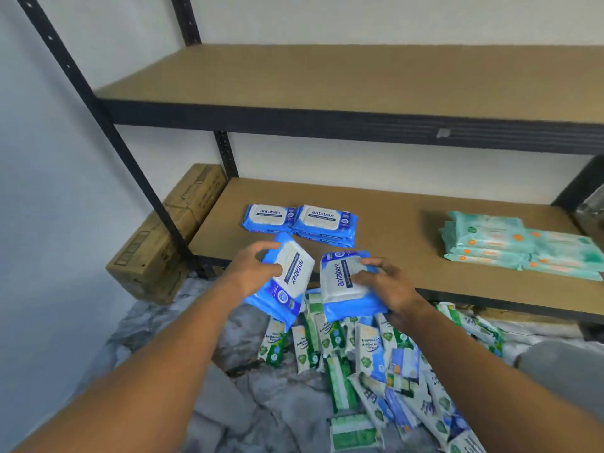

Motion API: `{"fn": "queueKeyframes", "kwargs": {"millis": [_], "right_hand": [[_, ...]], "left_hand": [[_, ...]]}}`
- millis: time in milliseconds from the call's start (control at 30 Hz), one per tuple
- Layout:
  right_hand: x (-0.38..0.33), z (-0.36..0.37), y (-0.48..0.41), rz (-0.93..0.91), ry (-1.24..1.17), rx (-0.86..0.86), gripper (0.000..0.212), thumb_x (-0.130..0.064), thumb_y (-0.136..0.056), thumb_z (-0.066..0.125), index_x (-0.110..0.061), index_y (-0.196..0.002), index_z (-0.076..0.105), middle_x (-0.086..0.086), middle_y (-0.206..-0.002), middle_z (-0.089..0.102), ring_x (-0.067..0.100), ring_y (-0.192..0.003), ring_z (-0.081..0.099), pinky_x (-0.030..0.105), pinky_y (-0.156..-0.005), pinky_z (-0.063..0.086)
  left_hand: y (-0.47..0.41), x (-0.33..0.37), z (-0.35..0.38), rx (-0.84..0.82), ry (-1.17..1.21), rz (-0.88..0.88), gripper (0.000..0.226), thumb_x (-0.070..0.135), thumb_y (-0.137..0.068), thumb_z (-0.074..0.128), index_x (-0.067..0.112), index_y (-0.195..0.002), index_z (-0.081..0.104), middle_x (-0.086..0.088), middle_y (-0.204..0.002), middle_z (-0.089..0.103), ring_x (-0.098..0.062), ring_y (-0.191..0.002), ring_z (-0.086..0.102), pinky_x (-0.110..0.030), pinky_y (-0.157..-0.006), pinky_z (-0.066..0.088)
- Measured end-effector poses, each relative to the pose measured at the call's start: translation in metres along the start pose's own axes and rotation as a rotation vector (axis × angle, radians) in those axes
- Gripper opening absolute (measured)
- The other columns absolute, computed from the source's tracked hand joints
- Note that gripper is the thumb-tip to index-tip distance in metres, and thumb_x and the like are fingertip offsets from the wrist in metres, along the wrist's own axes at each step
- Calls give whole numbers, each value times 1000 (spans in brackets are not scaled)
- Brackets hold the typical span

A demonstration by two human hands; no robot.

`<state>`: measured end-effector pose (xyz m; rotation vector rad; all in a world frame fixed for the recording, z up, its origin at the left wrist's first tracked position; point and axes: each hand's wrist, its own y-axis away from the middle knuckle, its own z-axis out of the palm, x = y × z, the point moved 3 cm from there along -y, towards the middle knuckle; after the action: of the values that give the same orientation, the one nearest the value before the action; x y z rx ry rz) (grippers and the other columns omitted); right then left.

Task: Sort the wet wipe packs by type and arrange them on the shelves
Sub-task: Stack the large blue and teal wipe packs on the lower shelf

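My left hand (253, 273) grips a blue Antabax wipe pack (287, 289), tilted, just in front of the lower shelf (392, 217). My right hand (389, 286) grips a second blue Antabax pack (343, 289) beside it. Both packs hover over the shelf's front edge. Further back on that shelf lie two short stacks of the same blue packs (300, 222). A teal stack of wipe packs (519, 248) sits at the shelf's right. Below my hands, a heap of green, white and blue wipe packs (369, 364) lies on the floor.
The upper shelf (359, 76) is bare board. Black steel uprights (130, 165) frame the rack at left. Cardboard boxes (170, 237) stand on the floor left of the rack. A grey crumpled sheet (183, 325) lies under the heap.
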<state>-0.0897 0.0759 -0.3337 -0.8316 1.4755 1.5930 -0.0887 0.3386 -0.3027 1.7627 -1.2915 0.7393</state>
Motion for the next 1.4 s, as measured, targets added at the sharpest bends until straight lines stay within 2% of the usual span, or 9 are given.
{"fn": "queueKeyframes", "kwargs": {"millis": [100,200,300,400,533,767,967,1233,1400], "right_hand": [[-6,-12,9,-41,-76,-20,28,1,-87,67,-18,-106,62,21,-110,70,38,-89,70,54,-80,56],[-12,-24,15,-57,-101,-8,23,-4,-91,65,-22,-105,62,16,-114,71,37,-92,70,54,-80,56],[-20,-35,17,-13,-112,0,22,-12,-92,66,-24,-108,56,15,-104,74,31,-76,71,40,-57,56],[-25,-42,12,12,-57,-41,36,-13,-86,72,-23,-115,54,11,-94,75,26,-67,69,31,-50,51],[-27,-35,-1,-1,47,-94,41,3,-84,70,-20,-115,56,13,-93,74,25,-65,71,31,-50,53],[-31,-15,-40,-80,134,-120,40,3,-85,69,-18,-119,59,17,-106,72,28,-76,73,34,-58,55],[-31,9,-80,-120,130,-78,27,1,-89,67,-11,-111,57,15,-108,70,23,-67,69,27,-45,51],[-32,31,-143,-153,256,-66,22,-2,-82,74,-18,-96,67,18,-109,69,37,-84,69,48,-71,52],[-31,41,-163,-161,179,-28,22,0,-83,73,-15,-99,66,13,-107,72,29,-79,71,46,-70,58]], "left_hand": [[5,10,4,7,52,18,46,10,-85,69,31,-125,61,-4,-125,60,-21,-101,63,-30,-81,50],[10,25,8,-6,46,9,40,13,-93,60,26,-130,53,-5,-119,58,-18,-89,59,-29,-73,48],[6,30,12,-18,-2,-9,42,17,-91,66,26,-128,49,-9,-115,59,-19,-82,62,-33,-74,52],[1,15,16,-48,61,-82,73,14,-73,85,32,-130,43,-7,-120,58,-23,-91,67,-41,-81,58],[-4,1,14,-34,-28,-93,99,8,-66,88,36,-143,33,-3,-127,51,-18,-95,61,-25,-64,47],[-39,-11,-13,268,47,-58,55,21,-73,86,26,-113,48,1,-104,57,-13,-74,57,-30,-66,48],[-85,-24,-33,363,90,-17,39,14,-82,79,14,-106,47,5,-82,53,-9,-69,54,-3,-48,37],[-149,-70,-37,203,112,-131,50,14,-69,89,13,-109,59,-9,-103,70,-24,-90,70,-42,-81,59],[-174,-67,-36,112,-132,40,47,9,-95,59,28,-136,44,-2,-106,60,-13,-71,56,-22,-60,45]]}}
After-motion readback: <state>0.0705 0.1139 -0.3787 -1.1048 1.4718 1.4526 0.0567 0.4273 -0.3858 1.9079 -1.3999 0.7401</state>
